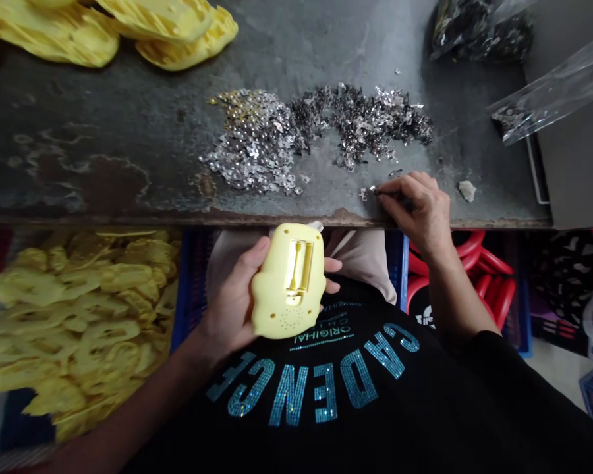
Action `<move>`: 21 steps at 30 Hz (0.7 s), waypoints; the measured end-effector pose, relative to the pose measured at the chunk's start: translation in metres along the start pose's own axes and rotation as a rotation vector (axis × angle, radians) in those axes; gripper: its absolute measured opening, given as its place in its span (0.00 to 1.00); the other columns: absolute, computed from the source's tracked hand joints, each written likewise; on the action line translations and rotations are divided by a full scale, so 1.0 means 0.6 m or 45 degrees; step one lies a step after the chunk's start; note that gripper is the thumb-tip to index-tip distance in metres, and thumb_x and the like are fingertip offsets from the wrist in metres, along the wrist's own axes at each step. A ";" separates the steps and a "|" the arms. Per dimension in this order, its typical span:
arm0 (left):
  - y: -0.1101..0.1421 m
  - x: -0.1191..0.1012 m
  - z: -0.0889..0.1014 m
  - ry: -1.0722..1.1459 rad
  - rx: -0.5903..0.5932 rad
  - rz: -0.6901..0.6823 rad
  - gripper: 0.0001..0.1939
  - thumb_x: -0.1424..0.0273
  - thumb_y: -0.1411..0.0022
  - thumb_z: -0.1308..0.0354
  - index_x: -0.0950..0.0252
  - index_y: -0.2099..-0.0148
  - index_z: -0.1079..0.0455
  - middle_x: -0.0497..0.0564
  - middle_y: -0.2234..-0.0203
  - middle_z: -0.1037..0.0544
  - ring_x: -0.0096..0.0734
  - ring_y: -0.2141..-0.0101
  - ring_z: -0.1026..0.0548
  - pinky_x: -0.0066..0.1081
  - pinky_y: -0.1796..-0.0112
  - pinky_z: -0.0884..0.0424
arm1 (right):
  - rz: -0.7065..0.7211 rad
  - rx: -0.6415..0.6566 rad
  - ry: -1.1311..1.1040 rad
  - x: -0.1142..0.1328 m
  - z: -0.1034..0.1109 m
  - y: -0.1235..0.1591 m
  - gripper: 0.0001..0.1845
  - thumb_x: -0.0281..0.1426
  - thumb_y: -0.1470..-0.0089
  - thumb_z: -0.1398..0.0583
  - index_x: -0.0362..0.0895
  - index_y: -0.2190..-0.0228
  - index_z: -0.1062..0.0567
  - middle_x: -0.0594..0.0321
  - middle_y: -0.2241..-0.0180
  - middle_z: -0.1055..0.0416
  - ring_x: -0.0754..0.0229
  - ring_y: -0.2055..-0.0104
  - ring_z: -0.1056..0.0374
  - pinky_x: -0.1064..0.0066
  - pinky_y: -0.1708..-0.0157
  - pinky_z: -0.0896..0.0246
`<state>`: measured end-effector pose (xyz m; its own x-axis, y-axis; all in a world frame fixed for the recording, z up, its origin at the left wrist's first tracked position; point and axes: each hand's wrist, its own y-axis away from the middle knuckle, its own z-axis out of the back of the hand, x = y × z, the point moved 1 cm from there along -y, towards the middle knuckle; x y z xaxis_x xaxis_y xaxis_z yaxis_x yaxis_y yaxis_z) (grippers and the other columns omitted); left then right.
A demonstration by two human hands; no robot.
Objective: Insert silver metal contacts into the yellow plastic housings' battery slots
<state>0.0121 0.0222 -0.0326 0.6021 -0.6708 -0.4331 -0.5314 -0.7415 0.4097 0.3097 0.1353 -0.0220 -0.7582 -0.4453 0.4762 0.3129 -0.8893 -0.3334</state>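
My left hand (242, 283) grips a yellow plastic toy housing (289, 322) in front of my shirt, just below the table edge. Its open battery compartment (299, 265) and a ring of small speaker holes face up. On the table near the front edge, the fingertips of my right hand (418, 204) are pinched at a small metal contact piece (372, 189). Close by, another loose piece (395, 172) lies flat. Behind them spread a heap of silvery contact pieces (257, 145) and a darker heap (366, 118).
Yellow plastic shells (178, 39) lie at the back left of the metal table (168, 118). Many flat yellow parts (79, 309) fill the space below left. Plastic bags (484, 33) with metal pieces and a whitish lump (467, 191) are on the right. Red parts (494, 263) sit in a blue crate below.
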 end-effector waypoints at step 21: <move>0.001 0.022 -0.025 0.062 0.136 0.078 0.34 0.44 0.19 0.41 0.69 0.31 0.24 0.61 0.53 0.07 0.55 0.54 0.06 0.40 0.61 0.10 | 0.855 0.110 -0.270 0.123 0.009 0.006 0.09 0.30 0.24 0.31 0.50 0.45 0.20 0.61 0.53 0.15 0.55 0.54 0.20 0.59 0.53 0.24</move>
<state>0.0287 0.0131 -0.0258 0.5936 -0.7151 -0.3691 -0.6268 -0.6985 0.3452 0.2582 0.0987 0.0166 -0.2604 -0.9031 0.3414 0.7248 -0.4165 -0.5489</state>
